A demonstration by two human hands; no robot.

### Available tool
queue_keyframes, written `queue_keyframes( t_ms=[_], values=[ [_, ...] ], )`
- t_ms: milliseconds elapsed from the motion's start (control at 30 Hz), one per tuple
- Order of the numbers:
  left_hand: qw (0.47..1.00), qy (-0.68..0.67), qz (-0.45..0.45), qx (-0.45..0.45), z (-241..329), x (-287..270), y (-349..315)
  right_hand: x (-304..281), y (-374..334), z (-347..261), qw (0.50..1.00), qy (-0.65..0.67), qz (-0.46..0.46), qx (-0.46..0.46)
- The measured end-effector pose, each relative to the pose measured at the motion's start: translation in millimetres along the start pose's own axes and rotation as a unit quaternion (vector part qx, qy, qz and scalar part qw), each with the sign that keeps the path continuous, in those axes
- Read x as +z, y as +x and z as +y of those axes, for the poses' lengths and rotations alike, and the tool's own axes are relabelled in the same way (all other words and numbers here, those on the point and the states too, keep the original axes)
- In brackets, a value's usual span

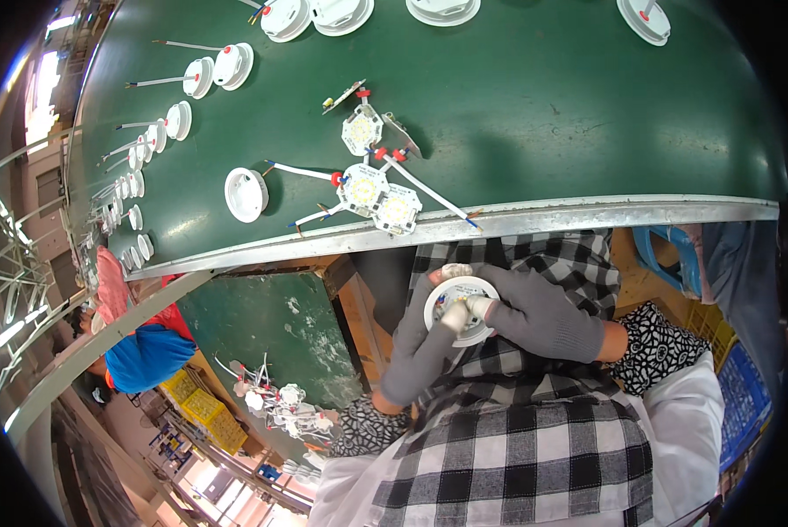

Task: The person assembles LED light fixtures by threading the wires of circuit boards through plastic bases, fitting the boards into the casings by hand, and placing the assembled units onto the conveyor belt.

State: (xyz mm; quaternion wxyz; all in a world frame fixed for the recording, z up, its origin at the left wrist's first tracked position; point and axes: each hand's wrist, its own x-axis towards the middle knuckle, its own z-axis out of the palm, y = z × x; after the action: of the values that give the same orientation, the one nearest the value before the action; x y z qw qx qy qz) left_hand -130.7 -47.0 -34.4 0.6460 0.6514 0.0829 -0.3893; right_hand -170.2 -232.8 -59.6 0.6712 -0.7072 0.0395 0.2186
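Observation:
A white round lamp housing [431,309] is held over my lap, just below the metal edge of the green work surface. Inside it lies a pale LED board [462,292], partly covered by my thumbs. My left hand [416,351], in a grey glove with white fingertips, grips the housing from the left with its thumb pressed on the board. From the right, my right hand [539,316], gloved the same way, closes round the rim, its thumb pressing inside too. The fingers under the housing are hidden.
Beyond the metal edge [499,213], three LED boards [363,187] with wires and red parts lie on the green surface [570,114]. A white housing [246,195] lies left of them. Finished-looking lamps [233,67] line the far left. A lower table [262,316] holds a wired pile [289,408]. Someone in blue [148,358] is at left.

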Motion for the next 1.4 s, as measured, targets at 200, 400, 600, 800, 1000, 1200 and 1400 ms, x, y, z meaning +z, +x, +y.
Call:
queue_keyframes(
  t_ms=[200, 400, 600, 800, 1000, 1200, 1400],
  values=[
    [0.976, 0.133, -0.157, 0.077, 2.5, -7.3, -1.4, -5.8, -1.6, -8.1, 0.999, 0.023, -0.038, 0.008],
    [0.961, 0.223, -0.148, 0.066, -3.8, -11.4, -6.5, -0.1, 0.0, -11.2, 0.995, 0.091, -0.043, 0.010],
    [0.944, 0.267, -0.151, 0.120, -9.2, -10.2, -1.2, 12.0, -4.0, 0.6, 0.997, 0.060, 0.027, 0.044],
    [0.958, 0.236, -0.099, 0.128, -28.1, -4.0, -1.6, 12.1, -0.9, -1.6, 0.996, 0.060, 0.045, 0.056],
    [0.951, 0.242, -0.046, 0.187, -24.8, -8.3, -0.1, 0.2, -0.1, -19.2, 0.995, 0.096, -0.027, -0.006],
    [0.954, 0.251, -0.048, 0.156, -22.4, -8.3, -1.0, 6.5, -0.1, -7.6, 0.995, 0.096, -0.011, -0.023],
    [0.952, 0.271, -0.021, 0.143, -21.1, -1.6, -2.5, 0.6, 0.7, -13.7, 0.998, 0.068, -0.019, 0.004]
  ],
)
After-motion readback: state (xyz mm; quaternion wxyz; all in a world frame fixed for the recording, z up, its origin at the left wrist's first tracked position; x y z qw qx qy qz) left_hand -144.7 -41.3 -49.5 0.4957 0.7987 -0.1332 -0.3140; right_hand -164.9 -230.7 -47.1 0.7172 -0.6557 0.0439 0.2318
